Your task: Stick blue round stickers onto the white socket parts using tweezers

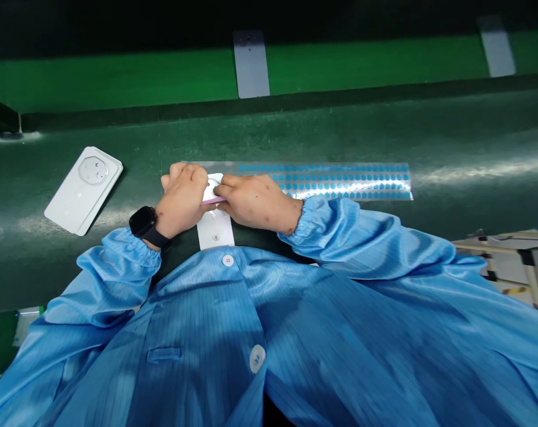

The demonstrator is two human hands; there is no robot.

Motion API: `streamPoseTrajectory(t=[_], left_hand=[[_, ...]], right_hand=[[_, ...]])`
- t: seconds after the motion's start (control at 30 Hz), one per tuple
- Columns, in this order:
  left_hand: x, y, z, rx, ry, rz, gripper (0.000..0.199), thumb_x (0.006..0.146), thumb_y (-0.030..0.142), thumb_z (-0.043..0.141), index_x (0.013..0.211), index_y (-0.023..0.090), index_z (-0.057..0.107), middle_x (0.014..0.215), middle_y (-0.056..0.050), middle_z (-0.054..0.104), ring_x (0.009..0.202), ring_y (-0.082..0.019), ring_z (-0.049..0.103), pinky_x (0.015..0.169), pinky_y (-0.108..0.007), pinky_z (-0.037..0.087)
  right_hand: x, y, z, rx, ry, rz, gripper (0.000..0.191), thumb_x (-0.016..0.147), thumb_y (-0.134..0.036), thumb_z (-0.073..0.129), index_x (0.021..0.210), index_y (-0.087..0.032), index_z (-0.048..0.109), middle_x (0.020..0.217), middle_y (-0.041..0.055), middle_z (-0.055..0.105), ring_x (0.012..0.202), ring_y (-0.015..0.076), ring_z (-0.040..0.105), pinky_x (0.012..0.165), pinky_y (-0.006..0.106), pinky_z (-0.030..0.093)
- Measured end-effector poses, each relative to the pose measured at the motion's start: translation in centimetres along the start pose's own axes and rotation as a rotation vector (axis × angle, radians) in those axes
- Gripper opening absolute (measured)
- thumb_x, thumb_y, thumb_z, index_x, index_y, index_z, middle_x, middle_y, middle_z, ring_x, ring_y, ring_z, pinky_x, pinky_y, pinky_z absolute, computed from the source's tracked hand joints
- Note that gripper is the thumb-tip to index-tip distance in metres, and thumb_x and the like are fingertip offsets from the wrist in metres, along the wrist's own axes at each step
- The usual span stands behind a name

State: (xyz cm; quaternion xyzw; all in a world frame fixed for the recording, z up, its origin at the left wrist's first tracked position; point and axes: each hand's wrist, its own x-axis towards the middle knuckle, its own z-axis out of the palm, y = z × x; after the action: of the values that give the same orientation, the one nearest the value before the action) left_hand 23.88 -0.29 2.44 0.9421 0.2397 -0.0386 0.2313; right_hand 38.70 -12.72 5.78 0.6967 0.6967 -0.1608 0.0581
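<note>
My left hand [182, 198], with a black smartwatch [144, 223] on its wrist, and my right hand [257, 203] meet over the green belt [295, 130]. Between their fingers I hold a small white piece with a pink edge [212, 193], and much of it is hidden. A white plastic panel [216, 230] lies under my hands, partly covered by them. To the right of my right fingers stretches a clear film strip with rows of blue round stickers [340, 181]. A white moulded plate with a round recess [84, 190] lies to the left.
My blue striped smock [224, 332] fills the lower frame. Grey metal brackets [251, 63] stand on the green back wall. A cluttered frame of pale rails and black clamps [504, 261] sits at the right edge beyond my sleeve.
</note>
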Motion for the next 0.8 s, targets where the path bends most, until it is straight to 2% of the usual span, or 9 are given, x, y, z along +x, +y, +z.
streamPoseTrajectory(t=[0.2, 0.3, 0.37, 0.43, 0.53, 0.6, 0.63, 0.73, 0.8], left_hand=[[0.3, -0.5, 0.2, 0.007, 0.012, 0.005, 0.044, 0.090, 0.039, 0.087, 0.115, 0.017, 0.058, 0.136, -0.024, 0.066, 0.138, -0.048, 0.054, 0.111, -0.063, 0.047], [0.2, -0.5, 0.3, 0.006, 0.028, 0.006, 0.042, 0.087, 0.031, 0.087, 0.112, 0.019, 0.056, 0.132, -0.021, 0.066, 0.136, -0.046, 0.055, 0.109, -0.061, 0.049], [0.0, -0.6, 0.4, -0.012, 0.055, -0.007, 0.040, 0.085, 0.023, 0.085, 0.110, 0.020, 0.054, 0.131, -0.019, 0.065, 0.134, -0.044, 0.057, 0.107, -0.059, 0.050], [-0.1, -0.9, 0.7, -0.072, 0.122, -0.007, 0.040, 0.084, 0.018, 0.082, 0.107, 0.023, 0.050, 0.129, -0.017, 0.063, 0.130, -0.040, 0.060, 0.105, -0.057, 0.052], [0.1, -1.9, 0.8, -0.178, 0.383, 0.024, 0.044, 0.080, 0.015, 0.080, 0.106, 0.026, 0.046, 0.125, -0.013, 0.060, 0.126, -0.036, 0.060, 0.107, -0.054, 0.053], [0.3, -2.9, 0.4, -0.193, 0.646, 0.034, 0.046, 0.079, 0.016, 0.079, 0.110, 0.026, 0.046, 0.127, -0.013, 0.057, 0.127, -0.035, 0.058, 0.113, -0.056, 0.050], [0.3, -3.4, 0.0, -0.189, 0.782, 0.031, 0.046, 0.080, 0.017, 0.079, 0.112, 0.026, 0.047, 0.129, -0.013, 0.056, 0.128, -0.035, 0.056, 0.116, -0.058, 0.047], [-0.2, -5.4, -1.5, -0.182, 1.103, -0.008, 0.043, 0.082, 0.022, 0.078, 0.112, 0.027, 0.047, 0.127, -0.013, 0.055, 0.128, -0.035, 0.054, 0.121, -0.059, 0.041], [-0.8, -6.6, -2.0, -0.191, 1.217, -0.051, 0.040, 0.083, 0.024, 0.076, 0.110, 0.027, 0.047, 0.124, -0.013, 0.056, 0.125, -0.035, 0.055, 0.121, -0.059, 0.040]], right_hand=[[0.3, 0.1, -0.2, 0.026, -0.024, -0.003, 0.037, 0.116, -0.030, 0.052, 0.138, -0.016, 0.078, 0.136, 0.0157, 0.077, 0.117, 0.0328, 0.075, 0.078, 0.038, 0.046], [0.5, 0.5, -0.1, 0.089, -0.027, 0.028, 0.036, 0.113, -0.030, 0.058, 0.140, -0.015, 0.075, 0.139, 0.0180, 0.073, 0.116, 0.0332, 0.076, 0.083, 0.039, 0.049], [0.7, 0.8, 0.2, 0.209, 0.006, 0.066, 0.037, 0.106, -0.028, 0.069, 0.139, -0.013, 0.072, 0.145, 0.0200, 0.069, 0.115, 0.0326, 0.075, 0.087, 0.039, 0.051], [1.1, 1.2, 0.6, 0.407, 0.101, 0.123, 0.041, 0.094, -0.021, 0.079, 0.132, -0.012, 0.068, 0.142, 0.0189, 0.069, 0.117, 0.0306, 0.073, 0.090, 0.037, 0.052], [2.8, 1.6, 0.9, 0.765, 0.223, 0.200, 0.035, 0.084, -0.014, 0.079, 0.116, -0.016, 0.063, 0.113, 0.0073, 0.075, 0.101, 0.0236, 0.071, 0.085, 0.034, 0.052], [5.3, 1.7, 0.3, 0.948, 0.268, 0.225, 0.025, 0.084, -0.014, 0.074, 0.104, -0.019, 0.060, 0.096, 0.0006, 0.071, 0.087, 0.0200, 0.067, 0.077, 0.031, 0.050], [7.0, 1.9, -0.4, 1.005, 0.307, 0.230, 0.021, 0.084, -0.013, 0.071, 0.100, -0.020, 0.060, 0.093, -0.0003, 0.070, 0.085, 0.0192, 0.066, 0.076, 0.031, 0.050], [13.1, 3.0, -4.0, 1.023, 0.442, 0.235, 0.016, 0.086, -0.011, 0.066, 0.099, -0.019, 0.062, 0.099, 0.0031, 0.072, 0.089, 0.0210, 0.068, 0.077, 0.032, 0.055], [16.9, 4.5, -6.9, 0.884, 0.528, 0.257, 0.021, 0.091, -0.010, 0.064, 0.111, -0.017, 0.067, 0.115, 0.0084, 0.077, 0.102, 0.0232, 0.073, 0.089, 0.034, 0.059]])
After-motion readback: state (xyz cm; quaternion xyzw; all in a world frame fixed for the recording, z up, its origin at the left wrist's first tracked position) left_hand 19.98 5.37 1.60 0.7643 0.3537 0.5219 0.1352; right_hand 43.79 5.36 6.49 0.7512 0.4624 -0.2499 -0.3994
